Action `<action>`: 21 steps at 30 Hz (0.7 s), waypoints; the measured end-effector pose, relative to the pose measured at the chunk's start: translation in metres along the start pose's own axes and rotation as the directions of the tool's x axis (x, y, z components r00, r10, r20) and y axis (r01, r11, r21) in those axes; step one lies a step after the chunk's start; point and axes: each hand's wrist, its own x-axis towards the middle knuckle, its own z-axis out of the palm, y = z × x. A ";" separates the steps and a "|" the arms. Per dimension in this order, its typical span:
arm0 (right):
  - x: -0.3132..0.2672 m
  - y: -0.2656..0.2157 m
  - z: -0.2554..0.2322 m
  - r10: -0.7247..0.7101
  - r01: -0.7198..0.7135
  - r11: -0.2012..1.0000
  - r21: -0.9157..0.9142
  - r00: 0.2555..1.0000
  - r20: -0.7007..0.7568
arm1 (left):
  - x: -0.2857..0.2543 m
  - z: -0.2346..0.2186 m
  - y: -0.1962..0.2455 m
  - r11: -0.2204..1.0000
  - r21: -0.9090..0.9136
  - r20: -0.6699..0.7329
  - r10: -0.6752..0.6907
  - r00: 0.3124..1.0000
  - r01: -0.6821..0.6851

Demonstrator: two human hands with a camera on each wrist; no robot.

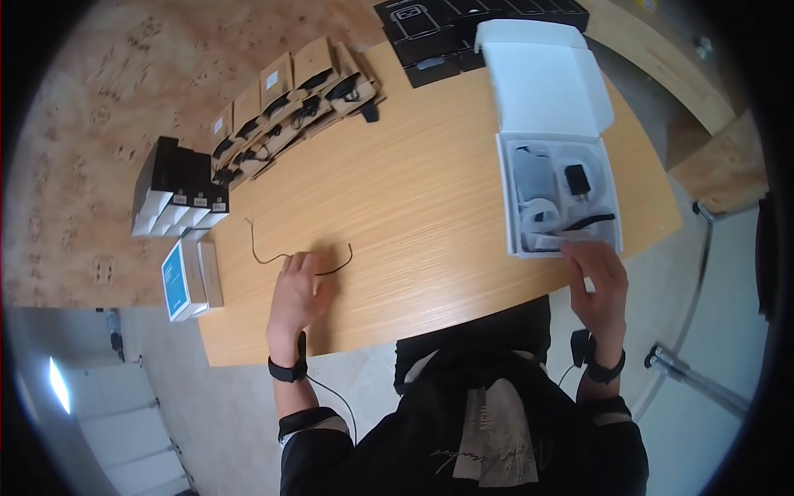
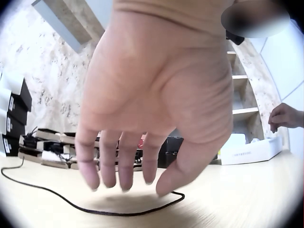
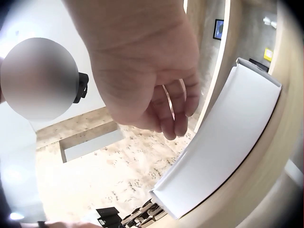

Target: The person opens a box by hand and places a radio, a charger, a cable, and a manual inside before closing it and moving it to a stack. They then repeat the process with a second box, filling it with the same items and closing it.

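My left hand (image 1: 298, 293) hovers palm down over the table, fingers extended downward and slightly bent, with nothing held. Just beneath its fingertips a thin black cord (image 2: 114, 214) lies in a loose curve on the wood. At the table's front right, my right hand (image 1: 600, 285) is raised by the near edge of an open white box (image 1: 506, 198), its fingers loosely curled and nothing visible in them. Inside that box are a black power adapter (image 1: 577, 179), a curved black strip (image 1: 591, 221) and a white coiled item (image 1: 542, 208). Its lid (image 1: 546, 78) stands folded back.
Several brown cardboard boxes (image 1: 314, 62) with black cables line the table's far left edge. Black-and-white boxes (image 1: 186, 169) are stacked beside them, and a blue-fronted box (image 1: 175, 281) stands at the left edge. Large black boxes (image 1: 426, 37) sit at the back.
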 end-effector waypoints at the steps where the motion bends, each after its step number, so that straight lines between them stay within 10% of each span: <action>1: -0.004 -0.002 -0.001 0.023 -0.023 1.000 -0.004 1.000 0.019 | -0.007 0.002 -0.002 1.000 0.001 0.001 -0.008 1.000 0.008; 4: -0.016 -0.014 0.005 -0.016 0.014 0.999 0.034 0.998 0.057 | -0.024 0.021 -0.002 0.985 0.166 0.078 -0.064 0.995 0.051; 10: -0.023 -0.026 0.021 -0.075 0.042 0.977 0.210 0.986 0.151 | -0.013 0.020 0.036 0.894 -0.421 0.202 -0.074 0.977 0.155; 14: -0.012 -0.057 0.046 -0.076 -0.059 0.843 0.535 0.971 0.226 | 0.011 0.013 0.114 0.371 -0.917 -0.090 0.163 0.982 -0.146; 15: -0.014 -0.065 0.053 -0.066 -0.142 0.747 0.650 0.957 0.284 | 0.018 0.009 0.134 0.362 -0.920 -0.094 0.172 0.981 -0.152; 17: -0.014 -0.076 0.075 -0.149 -0.203 0.478 0.854 0.940 0.307 | 0.031 0.001 0.162 -0.036 -0.962 -0.272 0.098 0.957 -0.270; 18: -0.014 -0.073 0.071 -0.146 -0.200 0.484 0.852 0.941 0.304 | 0.038 -0.005 0.168 -0.041 -0.961 -0.276 0.104 0.956 -0.273; 20: -0.011 -0.066 0.054 -0.312 -0.634 0.268 0.725 0.655 0.688 | 0.055 -0.013 0.176 -0.079 -0.878 -0.475 0.031 0.879 -0.472; 21: -0.015 -0.065 0.048 -0.198 -0.589 0.219 0.778 0.753 0.627 | 0.066 -0.015 0.176 -0.023 -0.838 -0.544 -0.037 0.838 -0.545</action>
